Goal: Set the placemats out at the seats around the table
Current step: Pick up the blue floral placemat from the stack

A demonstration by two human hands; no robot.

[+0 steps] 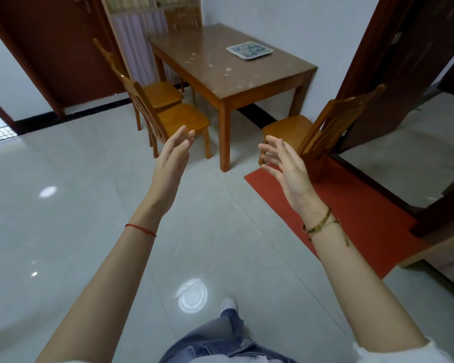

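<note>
A stack of blue-and-white patterned placemats (249, 50) lies flat on the far right part of the brown wooden table (220, 72), which stands against the white wall. My left hand (172, 155) and my right hand (286, 163) are stretched out in front of me, both empty with fingers apart, well short of the table. Wooden chairs stand around it: two on the left side (168, 113), one at the near right end (323, 132), and one at the far end (184, 19).
I stand on a glossy white tiled floor (76, 205). A red mat (338, 205) lies by the doorway on the right. Dark wooden door frames stand at the right (393, 61) and a brown door at the back left (53, 48).
</note>
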